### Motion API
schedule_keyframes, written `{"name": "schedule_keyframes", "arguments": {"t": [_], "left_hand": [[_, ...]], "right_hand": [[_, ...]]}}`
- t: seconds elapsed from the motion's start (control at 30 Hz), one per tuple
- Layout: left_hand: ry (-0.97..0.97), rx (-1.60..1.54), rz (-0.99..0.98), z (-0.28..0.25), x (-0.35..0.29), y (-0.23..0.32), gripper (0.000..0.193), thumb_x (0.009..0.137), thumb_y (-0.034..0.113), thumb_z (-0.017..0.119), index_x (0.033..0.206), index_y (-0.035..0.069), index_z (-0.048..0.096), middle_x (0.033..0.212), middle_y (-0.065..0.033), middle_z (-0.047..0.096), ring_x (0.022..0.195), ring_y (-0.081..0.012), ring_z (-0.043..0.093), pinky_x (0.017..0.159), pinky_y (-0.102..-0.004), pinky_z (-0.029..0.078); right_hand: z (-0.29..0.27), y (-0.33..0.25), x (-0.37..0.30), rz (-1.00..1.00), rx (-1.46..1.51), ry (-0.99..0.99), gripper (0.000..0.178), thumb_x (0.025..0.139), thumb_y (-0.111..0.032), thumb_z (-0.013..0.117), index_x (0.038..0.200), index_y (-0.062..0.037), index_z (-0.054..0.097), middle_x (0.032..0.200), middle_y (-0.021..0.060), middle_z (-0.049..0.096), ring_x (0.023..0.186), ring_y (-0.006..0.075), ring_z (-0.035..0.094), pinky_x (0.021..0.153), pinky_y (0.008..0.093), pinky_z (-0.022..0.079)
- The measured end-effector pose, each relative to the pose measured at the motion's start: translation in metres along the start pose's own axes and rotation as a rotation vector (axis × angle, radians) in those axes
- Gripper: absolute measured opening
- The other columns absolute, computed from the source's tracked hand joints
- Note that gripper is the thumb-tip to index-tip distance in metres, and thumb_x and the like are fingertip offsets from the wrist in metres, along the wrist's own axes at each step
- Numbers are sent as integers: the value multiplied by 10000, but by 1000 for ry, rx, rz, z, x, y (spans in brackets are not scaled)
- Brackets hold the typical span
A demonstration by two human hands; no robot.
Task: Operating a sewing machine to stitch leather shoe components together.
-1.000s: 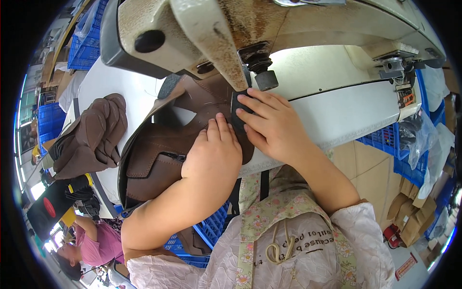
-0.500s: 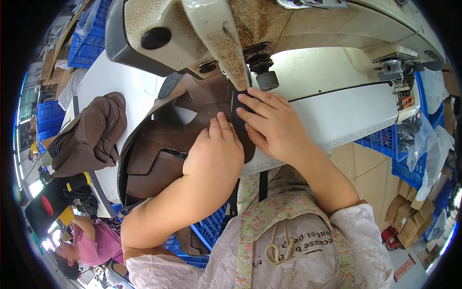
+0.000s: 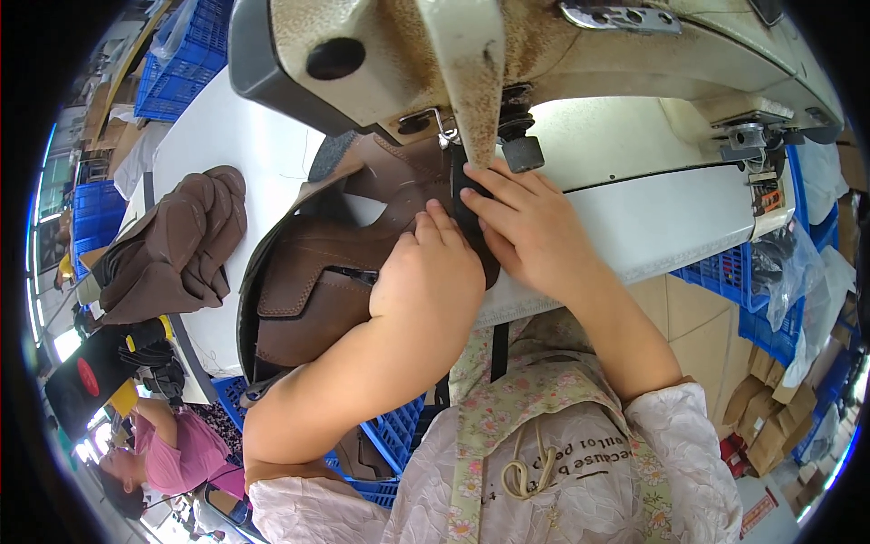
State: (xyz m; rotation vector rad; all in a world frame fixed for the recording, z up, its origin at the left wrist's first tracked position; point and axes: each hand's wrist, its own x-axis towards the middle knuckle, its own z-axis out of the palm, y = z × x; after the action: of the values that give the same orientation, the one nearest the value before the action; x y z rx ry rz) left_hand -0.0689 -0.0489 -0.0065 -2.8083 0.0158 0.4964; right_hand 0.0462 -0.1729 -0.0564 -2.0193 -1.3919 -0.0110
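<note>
A brown leather boot upper (image 3: 304,281) with stitched seams, a short dark zip and a dark lining lies under the head of a sewing machine (image 3: 390,63). My left hand (image 3: 430,272) rests on the leather, its fingers stretched out and close together; its thumb is hidden. A black strip (image 3: 467,195) runs along the upper's right side. On that strip and its edge lie the slightly spread fingers of my right hand (image 3: 535,227), just below the machine's tapered arm (image 3: 471,91). The needle is not visible behind that arm.
More brown leather pieces (image 3: 181,240) are heaped on the white tabletop (image 3: 217,136) at left. Blue crates (image 3: 186,68) stand at far left, right and below the table. A dark round knob (image 3: 523,154) hangs beside my right fingers. At lower left sits another person (image 3: 186,449) in pink.
The view has shifted slightly, so machine, boot upper and hands appear a little further right. Both hands keep nearly the same place on the leather. A small metal part under the machine head shows more plainly.
</note>
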Motion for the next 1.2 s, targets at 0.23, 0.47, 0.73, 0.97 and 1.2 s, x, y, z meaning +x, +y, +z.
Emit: {"name": "schedule_keyframes", "arguments": {"t": [0.23, 0.47, 0.73, 0.97, 1.2], "left_hand": [[56, 4, 79, -11, 12, -3, 524, 834, 86, 632, 1256, -211, 539, 1231, -314, 620, 987, -288, 681, 748, -306, 582], [-30, -151, -111, 2, 29, 11, 600, 842, 90, 628, 1303, -251, 452, 1214, -322, 608, 1001, -295, 678, 748, -304, 587], [-61, -66, -152, -5, 46, 17, 576, 834, 108, 629, 1285, -220, 487, 1173, -287, 639, 953, -253, 681, 718, -308, 585], [-34, -172, -298, -18, 57, 18, 613, 776, 111, 695, 1244, -245, 521, 1095, -289, 685, 898, -237, 694, 684, -320, 579], [-43, -147, -345, -24, 54, 18, 571, 789, 130, 686, 1226, -214, 558, 1063, -256, 695, 898, -221, 686, 674, -296, 574]], "right_hand": [[-3, 9, 4, 24, -11, 4, 323, 795, -64, 683, 1117, -43, 690, 1171, 139, 646, 1207, 345, 565, 1032, 455, 462], [-14, 14, 14, 3, -48, -22, 314, 781, -57, 696, 1094, -52, 711, 1175, 155, 619, 1209, 354, 544, 1033, 454, 452], [-16, 21, 24, 0, -76, -4, 232, 756, -68, 691, 983, -79, 740, 1146, 144, 636, 1203, 335, 544, 1050, 454, 427], [-14, 28, 28, -42, -96, 22, 176, 730, -88, 681, 896, -80, 739, 1118, 104, 661, 1188, 301, 561, 1042, 454, 424], [-15, 30, 28, -9, -29, -30, 184, 717, -63, 686, 897, -73, 725, 1077, 104, 655, 1144, 308, 581, 992, 452, 451]]}}
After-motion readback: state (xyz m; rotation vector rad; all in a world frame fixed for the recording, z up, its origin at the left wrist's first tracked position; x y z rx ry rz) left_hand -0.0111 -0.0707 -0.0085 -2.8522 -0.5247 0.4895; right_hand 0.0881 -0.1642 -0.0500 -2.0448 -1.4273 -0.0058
